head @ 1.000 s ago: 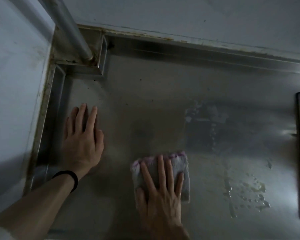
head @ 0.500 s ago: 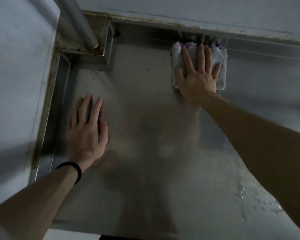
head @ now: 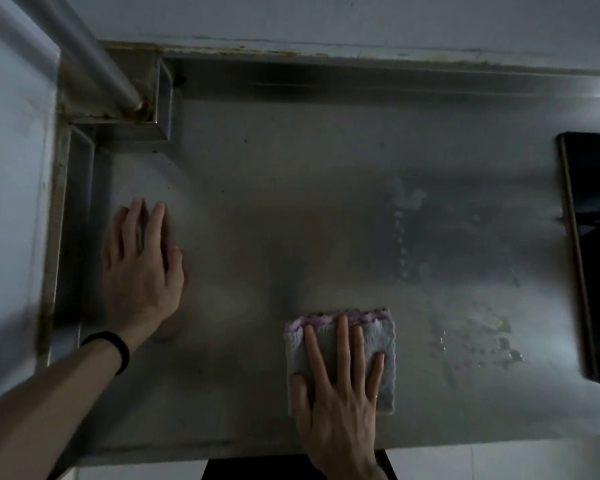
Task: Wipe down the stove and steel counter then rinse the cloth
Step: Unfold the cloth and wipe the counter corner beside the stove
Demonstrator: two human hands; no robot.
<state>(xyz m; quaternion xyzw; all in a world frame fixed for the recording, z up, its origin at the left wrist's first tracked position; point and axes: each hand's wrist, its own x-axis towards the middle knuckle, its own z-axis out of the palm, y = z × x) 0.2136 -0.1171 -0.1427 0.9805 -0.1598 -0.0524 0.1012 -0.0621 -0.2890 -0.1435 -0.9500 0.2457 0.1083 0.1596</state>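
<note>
We found the steel counter (head: 291, 209) dim and unevenly lit, bounded by a wall at the back and another on the left. The cloth (head: 378, 344), folded into a rectangle with a purple scalloped edge along its far side, lay flat on the counter close to the near edge, slightly right of centre. The right hand (head: 340, 403) pressed down on it, palm flat and fingers (head: 343, 337) spread across the fabric; it was not clenched round the cloth, only bearing on top of it. A thin ring showed on one finger.

The left hand (head: 142, 268) lay flat and released on bare steel, well to the left of the cloth, its fingers extended toward the back wall and holding nothing. A black band (head: 113, 344) circled that wrist.

We noted wet patches (head: 478, 337) and smeared droplets on the steel just right of the cloth, with a darker damp zone further back. The stove (head: 593, 254) showed only as a dark edge at the far right, apart from both hands. In the back left corner a pipe (head: 94, 60) came down to a raised steel box section (head: 160, 95), where we observed rust-coloured staining along the seams. Similar discolouration ran along the joint between the counter and the back wall.
</note>
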